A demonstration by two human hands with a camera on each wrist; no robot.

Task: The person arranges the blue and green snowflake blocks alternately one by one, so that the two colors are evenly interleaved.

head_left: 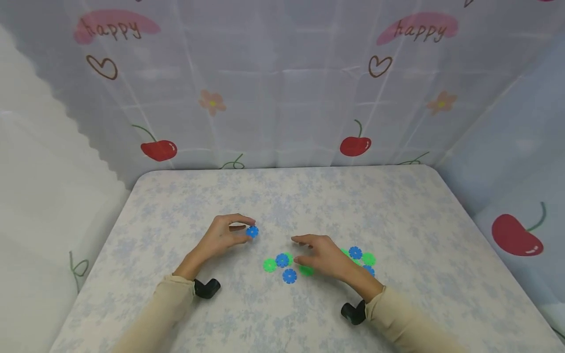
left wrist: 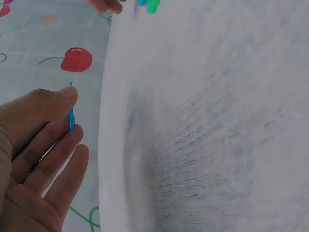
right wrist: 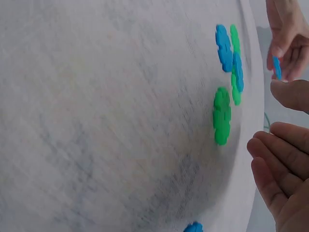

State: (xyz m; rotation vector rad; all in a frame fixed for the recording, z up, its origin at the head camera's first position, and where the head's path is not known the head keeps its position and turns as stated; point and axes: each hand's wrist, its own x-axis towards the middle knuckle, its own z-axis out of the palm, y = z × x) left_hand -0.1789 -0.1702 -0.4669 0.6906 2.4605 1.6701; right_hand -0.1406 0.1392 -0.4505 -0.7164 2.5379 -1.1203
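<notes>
The left hand pinches a small blue flower piece between its thumb and a finger. It is hard to tell just which fingers touch it. The piece is up off the worktop, to the left of the loose pieces.

The blue piece is round and thin, so its face has no long side. That flat face looks toward the head camera. The left wrist camera sees only the thin edge, like a line going up and down in that view.

The right hand has its thumb and fingers apart, and nothing shows between them. It is near a green piece and hides part of it. More blue and green pieces lie on the worktop, some by the right wrist.

I think the step in hand is holding this one piece up. The next move seems to call for a soft, steady pinch, so the thin piece does not twist or slip.
</notes>
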